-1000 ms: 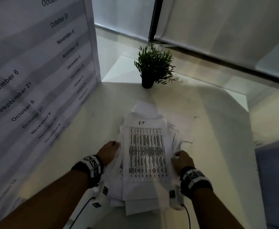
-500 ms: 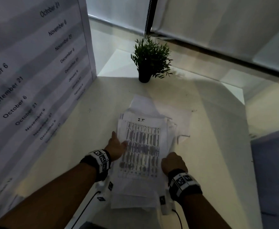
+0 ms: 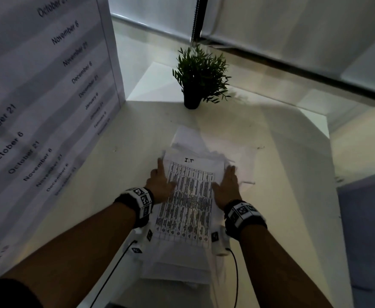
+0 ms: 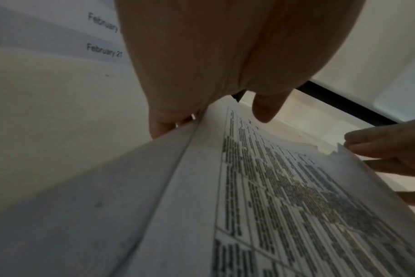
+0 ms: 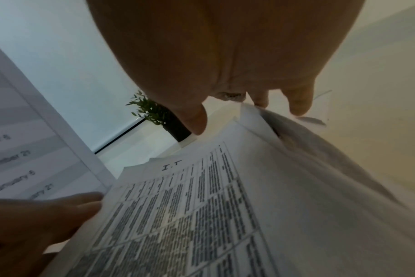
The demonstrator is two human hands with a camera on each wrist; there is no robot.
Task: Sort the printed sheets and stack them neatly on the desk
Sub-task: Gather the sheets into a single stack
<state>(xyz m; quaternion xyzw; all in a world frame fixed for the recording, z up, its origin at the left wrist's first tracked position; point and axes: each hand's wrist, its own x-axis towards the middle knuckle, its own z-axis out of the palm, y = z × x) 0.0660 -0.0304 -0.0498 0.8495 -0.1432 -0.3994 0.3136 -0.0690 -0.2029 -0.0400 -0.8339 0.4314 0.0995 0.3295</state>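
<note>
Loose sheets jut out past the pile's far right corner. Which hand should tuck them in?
Right hand: its fingertips already lie at that edge of the paper stack; left hand flanks the opposite side.

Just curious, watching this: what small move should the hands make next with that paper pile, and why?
Probably press both palms inward to square the edges. The left hand and right hand flank the stack of sheets with straight fingers, while loose sheets poke out unevenly at its far end.
</note>
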